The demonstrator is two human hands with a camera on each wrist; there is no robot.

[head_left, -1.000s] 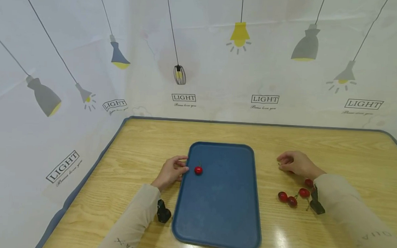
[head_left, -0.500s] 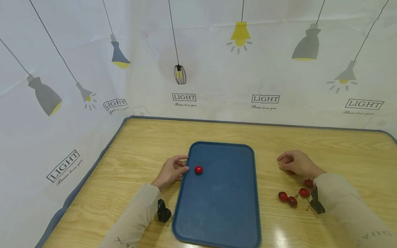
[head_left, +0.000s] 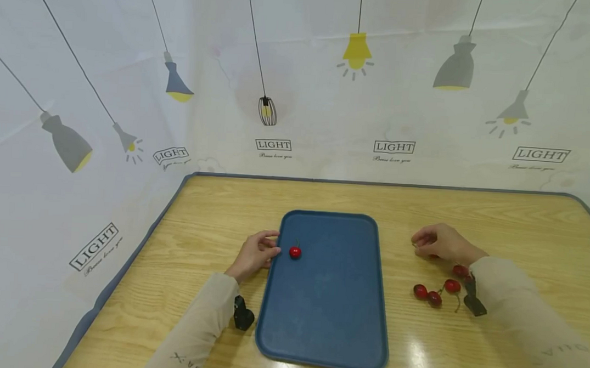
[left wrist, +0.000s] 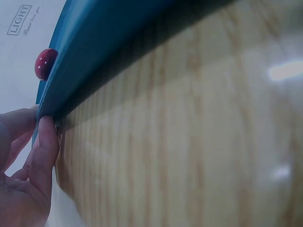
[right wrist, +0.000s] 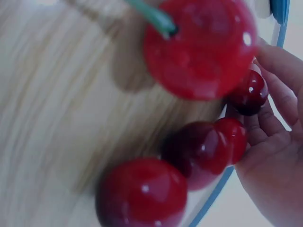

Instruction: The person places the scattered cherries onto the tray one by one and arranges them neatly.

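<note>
Cherries point(head_left: 434, 299) lie right of the tray point(head_left: 326, 300), another on it; from above, one is mostly hidden under the right hand point(head_left: 443, 242), whose grip I cannot make out. The left hand point(head_left: 252, 255) pinches the tray's rim.

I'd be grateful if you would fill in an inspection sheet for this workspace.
Surface: glossy wood-grain table with glare near its front.
Job's things: blue tray on the table; one red cherry on it near the left rim; loose cherries on the table to its right.
Clutter: nothing seen.
Left hand: holds the tray's left rim.
Right hand: curled at another cherry, apparently pinching its stem; contact partly hidden.
Cables: nothing seen; the hanging cords are printed.
Surroundings: pale wall covering, printed with lamps and "LIGHT".
</note>
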